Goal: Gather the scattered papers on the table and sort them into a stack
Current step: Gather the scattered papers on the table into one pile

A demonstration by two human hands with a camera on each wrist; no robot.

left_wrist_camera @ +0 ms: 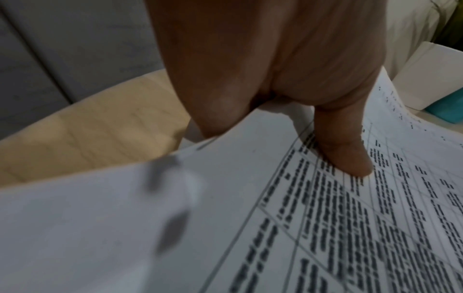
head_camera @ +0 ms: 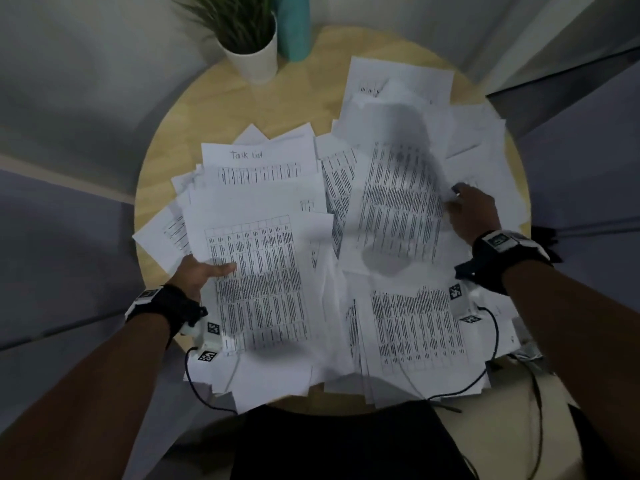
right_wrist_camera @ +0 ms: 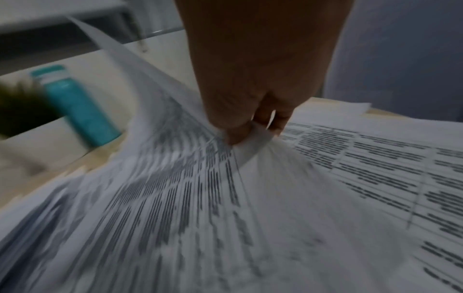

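A round, pale wooden surface [head_camera: 304,98] carries scattered white papers [head_camera: 398,341] printed with tables; one page [head_camera: 263,164] is headed "Task list" in handwriting. The left hand [head_camera: 201,275] pinches a gridded sheet [head_camera: 263,289] at its edge, thumb on top. The right hand [head_camera: 474,213] has its fingers [right_wrist_camera: 280,121] curled, pinching a crumpled sheet [head_camera: 398,202].

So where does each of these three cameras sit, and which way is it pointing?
Head: worn on the head, facing down at the round table strewn with papers; both forearms, left hand and right hand show.
Left wrist: on that wrist, looking along the hand at its thumb on a gridded sheet.
Right wrist: likewise, looking at fingers pinching a lifted sheet.
Shared: all three catch the teal bottle.
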